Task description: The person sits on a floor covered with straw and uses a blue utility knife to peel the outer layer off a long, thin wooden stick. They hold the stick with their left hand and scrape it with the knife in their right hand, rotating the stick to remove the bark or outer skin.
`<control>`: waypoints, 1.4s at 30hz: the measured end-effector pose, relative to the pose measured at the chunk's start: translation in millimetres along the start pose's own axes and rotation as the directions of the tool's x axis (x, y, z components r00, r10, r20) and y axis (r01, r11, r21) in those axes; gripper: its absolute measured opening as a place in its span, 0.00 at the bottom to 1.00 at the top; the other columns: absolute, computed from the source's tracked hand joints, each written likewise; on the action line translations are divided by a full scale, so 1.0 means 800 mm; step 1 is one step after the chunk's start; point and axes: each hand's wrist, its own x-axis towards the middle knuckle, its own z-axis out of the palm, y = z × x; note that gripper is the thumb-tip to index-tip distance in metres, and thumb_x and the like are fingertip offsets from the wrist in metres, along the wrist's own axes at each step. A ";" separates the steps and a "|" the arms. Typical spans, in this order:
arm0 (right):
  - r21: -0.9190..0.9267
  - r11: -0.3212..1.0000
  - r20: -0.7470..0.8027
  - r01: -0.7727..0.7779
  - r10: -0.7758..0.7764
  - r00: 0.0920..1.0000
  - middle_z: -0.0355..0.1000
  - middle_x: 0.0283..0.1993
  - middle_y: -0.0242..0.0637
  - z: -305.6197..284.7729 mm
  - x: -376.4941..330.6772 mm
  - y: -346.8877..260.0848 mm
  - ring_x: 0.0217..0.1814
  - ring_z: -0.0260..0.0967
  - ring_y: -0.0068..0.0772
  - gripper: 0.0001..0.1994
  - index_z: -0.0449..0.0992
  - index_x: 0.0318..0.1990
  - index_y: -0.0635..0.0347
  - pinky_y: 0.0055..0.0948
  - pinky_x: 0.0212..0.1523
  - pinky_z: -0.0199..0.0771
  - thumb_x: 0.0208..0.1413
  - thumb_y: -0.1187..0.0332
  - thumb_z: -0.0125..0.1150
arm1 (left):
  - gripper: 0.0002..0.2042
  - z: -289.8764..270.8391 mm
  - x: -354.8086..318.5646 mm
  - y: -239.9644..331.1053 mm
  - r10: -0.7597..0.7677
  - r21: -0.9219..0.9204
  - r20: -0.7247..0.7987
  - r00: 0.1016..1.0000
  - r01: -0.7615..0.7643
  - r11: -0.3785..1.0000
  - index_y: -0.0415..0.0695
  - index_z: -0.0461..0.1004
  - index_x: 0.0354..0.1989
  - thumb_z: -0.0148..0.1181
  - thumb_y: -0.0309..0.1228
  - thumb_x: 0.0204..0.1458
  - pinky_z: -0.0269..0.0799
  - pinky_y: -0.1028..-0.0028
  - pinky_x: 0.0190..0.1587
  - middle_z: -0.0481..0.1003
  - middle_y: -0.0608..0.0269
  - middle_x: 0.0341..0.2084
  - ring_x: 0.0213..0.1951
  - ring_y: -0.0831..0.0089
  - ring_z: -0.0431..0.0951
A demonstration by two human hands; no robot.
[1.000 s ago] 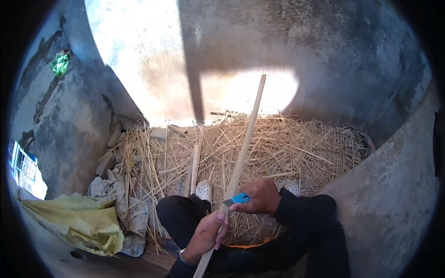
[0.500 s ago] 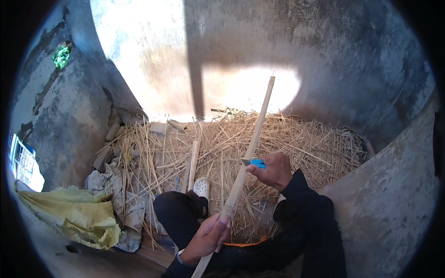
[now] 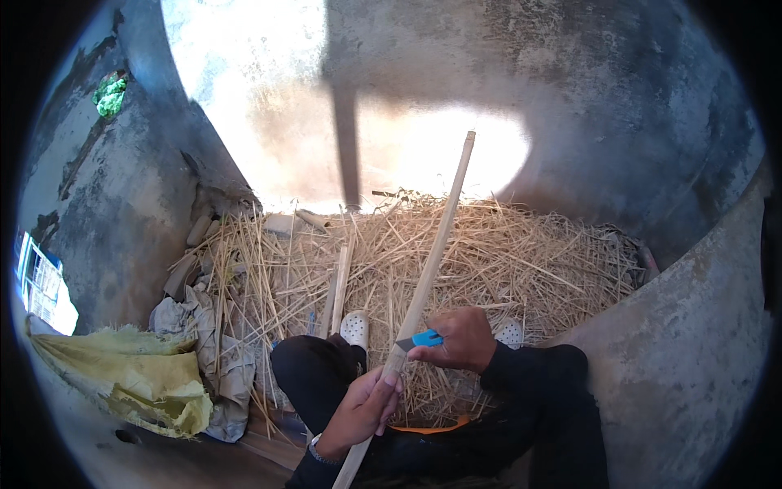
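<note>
A long, pale strip of bamboo or wood (image 3: 440,236) slants from the lower edge up toward the far wall. My left hand (image 3: 365,412) is closed around its lower part, with the thumb lying along it. Just above that, my right hand (image 3: 458,341) grips a knife with a blue handle (image 3: 427,337). Its short dark blade (image 3: 405,345) rests against the strip's right side, close to my left thumb. Most of the handle is hidden inside my right fist.
Loose straw and shavings (image 3: 505,253) cover the ground ahead. Two flat strips (image 3: 340,285) lean beyond my left knee. Yellow torn sacking (image 3: 122,371) and grey cloth (image 3: 228,391) lie at left. Concrete walls (image 3: 619,122) stand around, and my white clogs (image 3: 354,328) rest on the straw.
My right hand and the knife have moved down the strip toward my left hand. The strip's far end has shifted slightly left. My left hand still holds the same part.
</note>
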 end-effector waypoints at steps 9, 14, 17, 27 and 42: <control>-0.071 0.970 -0.074 -0.231 0.226 0.971 0.63 0.10 0.38 -0.011 0.022 0.049 0.13 0.68 0.40 0.37 0.69 0.12 0.55 0.38 0.16 0.66 0.46 0.27 0.52 | 0.15 0.001 0.003 0.002 -0.004 0.048 -0.041 0.999 0.006 0.999 0.43 0.65 0.37 0.42 0.42 0.67 0.55 0.85 0.14 0.60 0.74 0.14 0.11 0.86 0.57; -0.063 0.989 -0.015 -0.135 0.135 0.991 0.63 0.11 0.37 -0.001 0.003 0.016 0.14 0.67 0.43 0.36 0.69 0.12 0.55 0.38 0.17 0.65 0.46 0.27 0.52 | 0.14 -0.004 0.003 -0.008 -0.025 -0.014 -0.003 1.000 0.025 1.000 0.42 0.65 0.37 0.41 0.41 0.67 0.55 0.85 0.14 0.61 0.74 0.14 0.11 0.86 0.57; -0.061 0.998 -0.064 -0.024 0.021 0.998 0.60 0.10 0.36 0.005 -0.001 0.005 0.13 0.65 0.42 0.36 0.65 0.11 0.54 0.38 0.16 0.63 0.43 0.26 0.55 | 0.14 -0.004 0.005 -0.007 0.001 0.005 -0.006 1.000 -0.001 1.000 0.43 0.64 0.37 0.42 0.42 0.67 0.54 0.85 0.14 0.60 0.74 0.13 0.11 0.86 0.57; -0.147 0.934 -0.231 -0.326 0.288 0.929 0.59 0.08 0.34 -0.025 0.029 0.080 0.10 0.62 0.38 0.37 0.67 0.10 0.54 0.38 0.14 0.58 0.45 0.26 0.53 | 0.16 0.007 -0.010 -0.008 -0.031 0.017 0.006 0.999 0.031 0.999 0.43 0.64 0.36 0.43 0.44 0.66 0.55 0.84 0.14 0.60 0.73 0.14 0.12 0.85 0.57; -0.015 0.927 -0.210 -0.376 0.365 0.907 0.58 0.09 0.35 -0.044 0.031 0.085 0.11 0.61 0.36 0.39 0.67 0.11 0.57 0.37 0.16 0.59 0.52 0.27 0.45 | 0.15 0.001 -0.023 -0.013 -0.032 0.037 0.054 0.998 0.030 0.999 0.43 0.65 0.38 0.42 0.43 0.67 0.56 0.84 0.15 0.61 0.73 0.14 0.12 0.85 0.58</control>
